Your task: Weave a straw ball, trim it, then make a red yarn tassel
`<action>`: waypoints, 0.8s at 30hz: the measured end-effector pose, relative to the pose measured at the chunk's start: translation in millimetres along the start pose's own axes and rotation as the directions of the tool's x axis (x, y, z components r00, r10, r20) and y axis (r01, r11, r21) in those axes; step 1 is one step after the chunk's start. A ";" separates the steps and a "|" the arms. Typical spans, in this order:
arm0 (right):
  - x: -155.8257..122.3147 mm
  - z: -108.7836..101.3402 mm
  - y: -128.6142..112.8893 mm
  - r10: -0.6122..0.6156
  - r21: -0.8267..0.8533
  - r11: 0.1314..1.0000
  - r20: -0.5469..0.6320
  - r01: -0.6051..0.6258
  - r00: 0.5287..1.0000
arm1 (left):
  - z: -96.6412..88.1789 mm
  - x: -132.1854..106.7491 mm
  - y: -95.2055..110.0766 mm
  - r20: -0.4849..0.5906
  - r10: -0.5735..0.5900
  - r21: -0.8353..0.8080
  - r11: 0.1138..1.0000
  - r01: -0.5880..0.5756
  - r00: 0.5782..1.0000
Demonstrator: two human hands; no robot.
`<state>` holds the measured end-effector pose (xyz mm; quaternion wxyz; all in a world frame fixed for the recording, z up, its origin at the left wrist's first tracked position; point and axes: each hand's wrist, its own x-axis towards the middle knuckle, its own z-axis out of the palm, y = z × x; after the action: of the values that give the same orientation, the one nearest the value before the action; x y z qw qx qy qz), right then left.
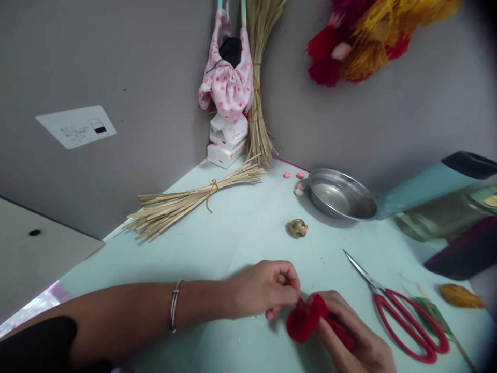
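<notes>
My left hand [266, 287] reaches in from the left with a silver bangle on the wrist. Its fingers are pinched together at the top edge of a small red fluffy tuft [305, 321]. My right hand [353, 336] comes up from the bottom right and wraps round the other end of the same red tuft. Both hands hover just above the pale green table [233, 233] near its front edge.
Red-handled scissors [404, 316] lie right of my hands. A steel bowl [341, 194], a small gold coil [297, 228] and pink beads [293, 175] sit further back. A tied straw bundle [190, 202] lies back left. Boxes and upright straw fill the corner.
</notes>
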<state>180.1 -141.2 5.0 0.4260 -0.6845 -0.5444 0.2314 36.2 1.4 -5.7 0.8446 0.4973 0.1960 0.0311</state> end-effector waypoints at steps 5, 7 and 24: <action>1.2 6.2 -4.6 0.244 0.205 0.950 -0.021 -0.234 0.970 | 0.6 0.8 1.9 0.031 -0.108 -0.262 0.958 0.112 0.994; 0.3 6.7 -4.3 0.214 0.190 0.962 -0.074 -0.197 0.974 | -1.1 1.1 3.3 0.038 -0.136 -0.302 0.943 0.141 0.990; -8.1 6.7 10.2 -0.416 -0.464 0.766 0.172 0.445 0.893 | 1.0 1.1 1.0 -0.131 0.078 -0.025 0.996 -0.082 0.988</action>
<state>178.0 -147.0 -8.3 0.2632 -0.6196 -0.7395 0.0014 37.8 1.4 -4.8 0.8357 0.4887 0.2297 0.1003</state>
